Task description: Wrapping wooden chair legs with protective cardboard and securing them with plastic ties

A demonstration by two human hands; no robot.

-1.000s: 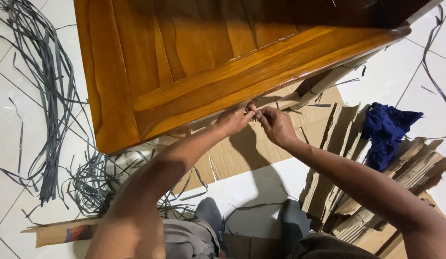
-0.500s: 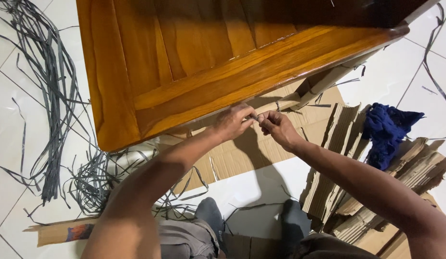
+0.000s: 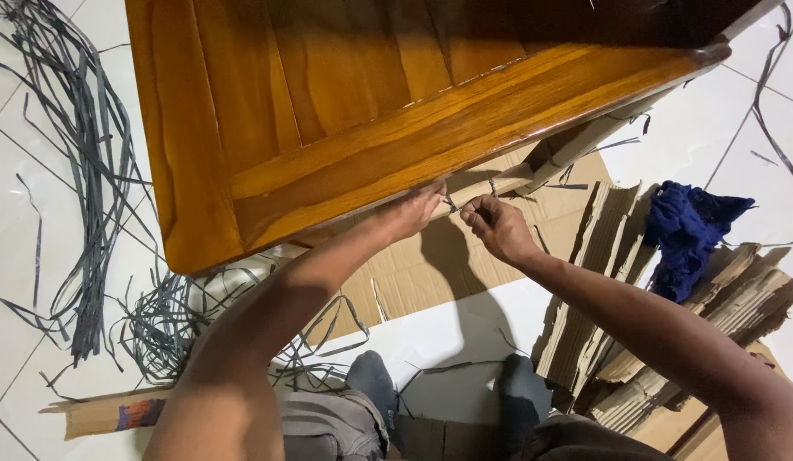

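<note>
- Left hand (image 3: pixel 413 211) has slid up under the tabletop (image 3: pixel 345 128) edge.
- Both hands pinch a grey strap (image 3: pixel 450 205); right hand (image 3: pixel 496 226) grips narrowly.
- Many cut straps (image 3: pixel 89 171) litter the floor.

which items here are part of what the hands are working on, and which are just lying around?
In use:
left hand
right hand
dark strap pinched between them
cardboard-wrapped leg
wooden table

Lying about:
loose dark straps
blue cloth
torn cardboard pile
flat cardboard sheet
</note>
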